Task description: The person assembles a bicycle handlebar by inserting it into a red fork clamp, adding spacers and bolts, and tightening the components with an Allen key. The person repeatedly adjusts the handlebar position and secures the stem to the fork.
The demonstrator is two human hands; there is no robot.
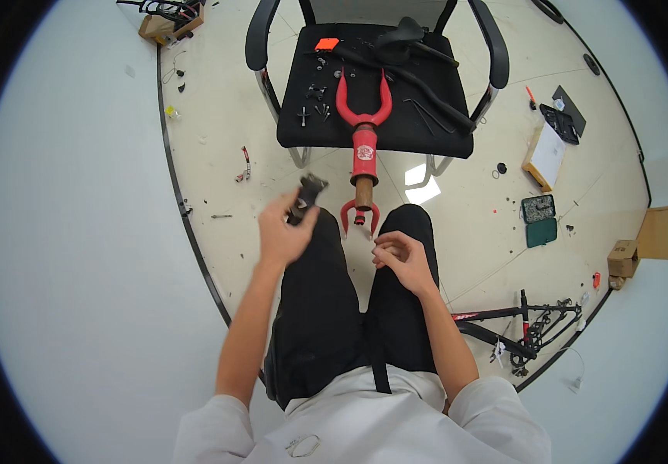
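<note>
Black bike part [305, 198] gripped in raised left hand [283, 232], right hand [402, 259] loosely curled, empty, on knee

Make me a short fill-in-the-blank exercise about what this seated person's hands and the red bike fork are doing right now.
1. The left hand holds a small ____ metal bike part.
2. The red metal bicycle fork lies partly on a black armchair seat, its brown steerer tube pointing toward the person's ____.
3. The right hand rests on the right ____, fingers curled.

Missing words: black; knees; thigh
</note>
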